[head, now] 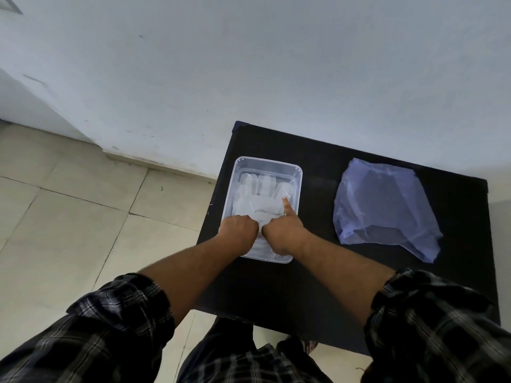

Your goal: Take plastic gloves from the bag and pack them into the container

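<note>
A clear plastic container stands on the left part of a black table. Translucent white plastic gloves lie flat inside it, fingers pointing away from me. Both my hands are inside the container at its near end, side by side on the gloves. My left hand is curled, knuckles up, pressing on the cuff end. My right hand is also curled, with one finger stretched forward onto the gloves. A bluish see-through plastic bag lies flat on the table to the right, apart from both hands.
The table's far edge is against a white wall. Beige floor tiles lie to the left of the table. The table's left edge runs close beside the container. My checked sleeves fill the bottom of the view.
</note>
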